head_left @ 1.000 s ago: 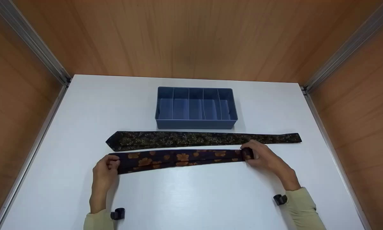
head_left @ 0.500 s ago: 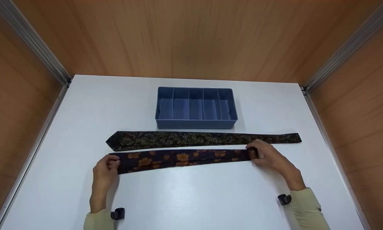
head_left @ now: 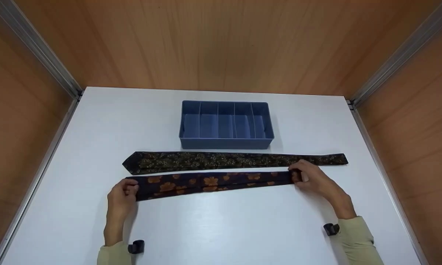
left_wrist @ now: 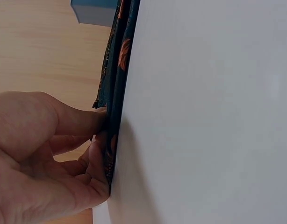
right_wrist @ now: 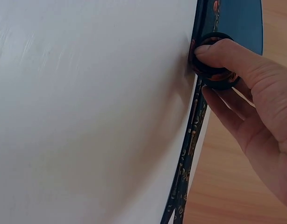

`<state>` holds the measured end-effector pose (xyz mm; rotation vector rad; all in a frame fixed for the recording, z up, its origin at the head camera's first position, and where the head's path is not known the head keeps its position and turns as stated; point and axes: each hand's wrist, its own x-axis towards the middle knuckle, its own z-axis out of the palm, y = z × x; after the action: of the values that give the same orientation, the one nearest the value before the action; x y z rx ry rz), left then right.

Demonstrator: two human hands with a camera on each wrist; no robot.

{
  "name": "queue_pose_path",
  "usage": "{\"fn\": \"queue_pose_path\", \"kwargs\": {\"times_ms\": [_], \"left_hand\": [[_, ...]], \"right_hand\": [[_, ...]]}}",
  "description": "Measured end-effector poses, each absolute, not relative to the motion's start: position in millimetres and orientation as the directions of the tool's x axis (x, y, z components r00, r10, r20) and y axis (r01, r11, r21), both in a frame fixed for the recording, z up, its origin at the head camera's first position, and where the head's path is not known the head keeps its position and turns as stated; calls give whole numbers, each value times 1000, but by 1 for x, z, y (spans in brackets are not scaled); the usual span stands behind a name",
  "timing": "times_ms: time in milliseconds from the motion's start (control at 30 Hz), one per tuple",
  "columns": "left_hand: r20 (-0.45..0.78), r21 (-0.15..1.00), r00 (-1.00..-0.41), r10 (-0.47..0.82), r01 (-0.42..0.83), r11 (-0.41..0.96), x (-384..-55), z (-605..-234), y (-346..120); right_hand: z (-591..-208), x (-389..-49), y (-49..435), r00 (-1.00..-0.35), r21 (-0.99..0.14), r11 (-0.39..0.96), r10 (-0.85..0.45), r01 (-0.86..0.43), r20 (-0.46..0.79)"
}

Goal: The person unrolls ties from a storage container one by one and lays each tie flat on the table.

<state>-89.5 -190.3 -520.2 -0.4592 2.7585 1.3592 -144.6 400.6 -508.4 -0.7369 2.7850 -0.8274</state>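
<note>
A dark necktie with orange flowers (head_left: 211, 182) lies flat across the table, its right end wound into a small roll. My left hand (head_left: 119, 200) holds the wide left end; the left wrist view has thumb and fingers pinching the tie's edge (left_wrist: 122, 60). At the other end my right hand (head_left: 315, 180) grips the roll. The right wrist view gives the round coil (right_wrist: 220, 84) with the thumb over its open side and fingers underneath. Just behind, a second black necktie with a small gold pattern (head_left: 206, 160) stretches out flat, touched by neither hand.
A blue bin (head_left: 226, 144) with several narrow compartments stands behind the ties near the middle. The white table (head_left: 206, 228) is enclosed by wooden panels (head_left: 221, 48) at the back and sides. A black wrist camera (head_left: 136, 247) sits at each sleeve.
My right hand has moved a little to the right with the roll, and the flat stretch of the flowered tie has grown longer. My left hand stays in place.
</note>
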Motion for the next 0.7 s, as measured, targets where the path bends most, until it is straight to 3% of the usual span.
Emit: {"fn": "queue_pose_path", "kwargs": {"times_ms": [700], "left_hand": [[-158, 777, -955, -251, -277, 565, -90, -520, -190]], "right_hand": [[-507, -141, 415, -904, -537, 777, -423, -329, -57]]}}
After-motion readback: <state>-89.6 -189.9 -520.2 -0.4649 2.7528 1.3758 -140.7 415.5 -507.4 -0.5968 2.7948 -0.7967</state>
